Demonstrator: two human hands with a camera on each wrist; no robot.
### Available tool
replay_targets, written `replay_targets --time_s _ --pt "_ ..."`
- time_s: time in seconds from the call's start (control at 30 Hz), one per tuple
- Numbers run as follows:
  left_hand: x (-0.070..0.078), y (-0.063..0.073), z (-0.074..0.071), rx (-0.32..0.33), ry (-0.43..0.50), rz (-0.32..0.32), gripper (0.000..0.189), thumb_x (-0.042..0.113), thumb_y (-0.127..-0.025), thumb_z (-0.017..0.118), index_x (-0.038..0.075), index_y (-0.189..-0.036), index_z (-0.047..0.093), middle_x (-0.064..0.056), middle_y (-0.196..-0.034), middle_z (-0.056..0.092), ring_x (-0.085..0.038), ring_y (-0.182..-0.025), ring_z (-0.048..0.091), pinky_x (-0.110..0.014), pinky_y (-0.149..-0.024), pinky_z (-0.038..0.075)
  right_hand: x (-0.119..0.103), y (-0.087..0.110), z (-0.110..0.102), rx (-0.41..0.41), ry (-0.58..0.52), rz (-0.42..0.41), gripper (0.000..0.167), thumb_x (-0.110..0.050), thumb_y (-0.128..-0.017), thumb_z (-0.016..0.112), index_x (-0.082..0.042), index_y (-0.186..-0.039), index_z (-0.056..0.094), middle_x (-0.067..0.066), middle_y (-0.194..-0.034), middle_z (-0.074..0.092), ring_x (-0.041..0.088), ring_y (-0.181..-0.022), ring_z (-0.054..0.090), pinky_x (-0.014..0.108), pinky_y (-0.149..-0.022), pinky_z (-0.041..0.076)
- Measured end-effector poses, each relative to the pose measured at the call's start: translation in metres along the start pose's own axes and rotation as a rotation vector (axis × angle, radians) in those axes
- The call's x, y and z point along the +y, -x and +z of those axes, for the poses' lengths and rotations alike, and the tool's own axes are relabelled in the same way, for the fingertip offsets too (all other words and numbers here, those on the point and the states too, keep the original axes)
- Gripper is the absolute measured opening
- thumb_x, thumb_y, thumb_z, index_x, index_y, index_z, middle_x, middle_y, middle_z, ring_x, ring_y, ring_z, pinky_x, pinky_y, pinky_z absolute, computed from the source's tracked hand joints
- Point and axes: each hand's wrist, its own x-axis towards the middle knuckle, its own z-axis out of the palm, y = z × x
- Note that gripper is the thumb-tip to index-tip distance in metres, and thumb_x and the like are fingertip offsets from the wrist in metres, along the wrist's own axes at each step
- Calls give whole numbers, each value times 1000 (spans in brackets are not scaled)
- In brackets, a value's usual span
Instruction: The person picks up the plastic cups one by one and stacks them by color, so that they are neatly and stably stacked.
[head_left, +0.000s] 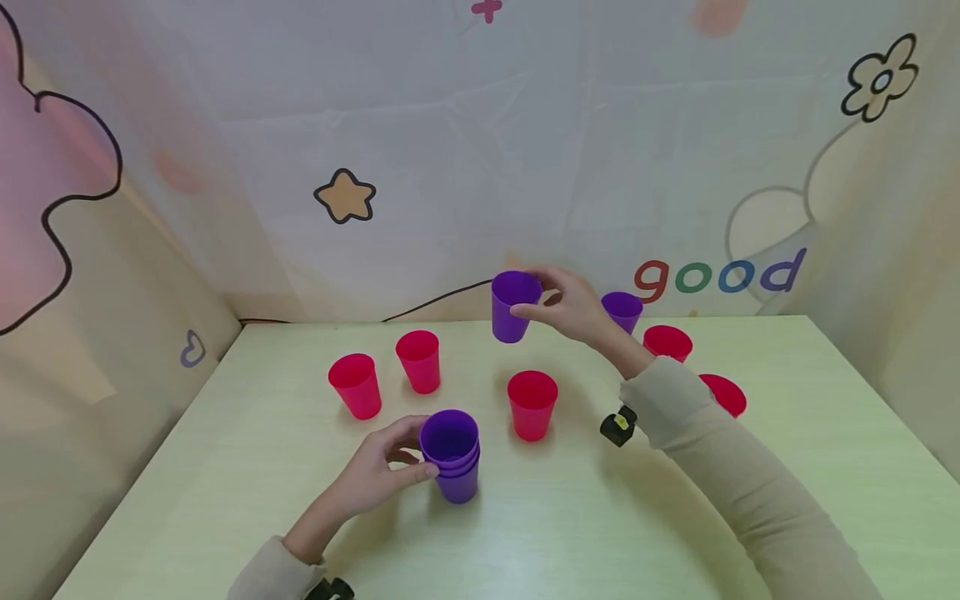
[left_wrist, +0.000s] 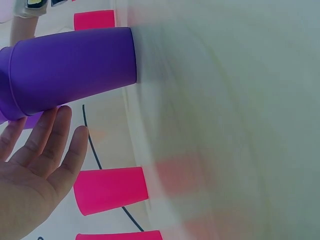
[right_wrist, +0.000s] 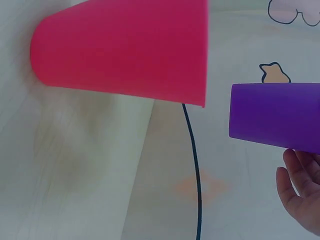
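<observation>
A stack of nested purple cups (head_left: 459,486) stands on the table, and my left hand (head_left: 375,468) grips it near the rims, thumb in front and fingers behind. In the left wrist view the fingers (left_wrist: 57,132) touch the side of the stack. Above the table's far part, my right hand (head_left: 570,310) holds a single purple cup (head_left: 510,323) upright between thumb and fingers. That purple cup (right_wrist: 275,117) also shows in the right wrist view. Below it, on the table, stands a red cup (head_left: 532,408).
Two red cups, one (head_left: 356,387) nearer and one (head_left: 418,364) farther back, stand at the left. Beyond my right arm are another purple cup (head_left: 621,310) and two red cups (head_left: 667,342), partly hidden by the arm. A printed cloth (head_left: 450,183) hangs behind the table (head_left: 555,533).
</observation>
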Motion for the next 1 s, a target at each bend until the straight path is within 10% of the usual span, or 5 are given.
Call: replay_targets --time_s 1.0 --pt "0 0 0 -2 -3 -20 48 13 -81 69 3 -124 50 -11 -108 62 -21 -98 58 -32 -80 50 -43 39 -5 -53 -23 -177 52 -16 -74 75 -5 -121 55 6 -106 60 19 -94 54 39 -78 48"
